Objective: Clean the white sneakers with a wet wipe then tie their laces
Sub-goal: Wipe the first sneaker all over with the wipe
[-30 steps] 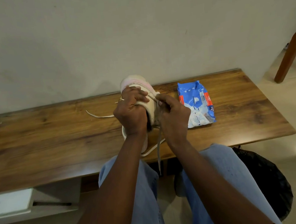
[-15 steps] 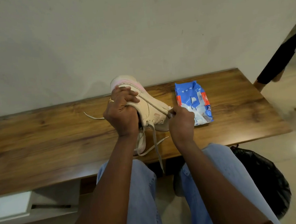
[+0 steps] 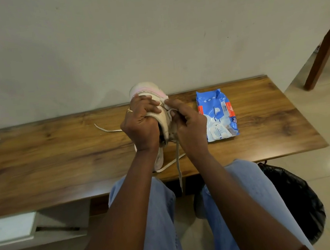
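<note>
On the wood surface [image 3: 52,155], about midway along and close to the back wall, is the sneaker [image 3: 145,87]. It's tipped up on end w/ the pink-lined collar at the top and the low part down on the wood near the front edge. Only one cam (head), so that's all there is to go on.

Left hand [image 3: 140,125]: grip wrapped over the side of the shoe, fingers curled round the upper, basically clamping it. Right hand [image 3: 188,126]: grip pinched together on the lace [image 3: 178,164] up by the top eyelets. Which eyelet exactly is hidden behind the fingers, can't tell. A long tail of it hangs off the front edge btw the knees, and a loose end [image 3: 108,129] lies flat on the wood left of the shoe.

Blue wipes pack [image 3: 217,115] lies flat just right of the right hand, not touching. Black bag [image 3: 293,193] is on the floor by the right knee. 2nd sneaker isn't in shot afaict.

My read: lacing/tightening stage, no knot yet.

What could go wrong imo:
- hanging tail snags on a knee or the edge, so a pull yanks the shoe over
- left grip slackens and the shoe topples, since it's balanced on end
- uneven pull leaves one end too short to tie
- a toppling shoe knocks the pack off the surface
</note>
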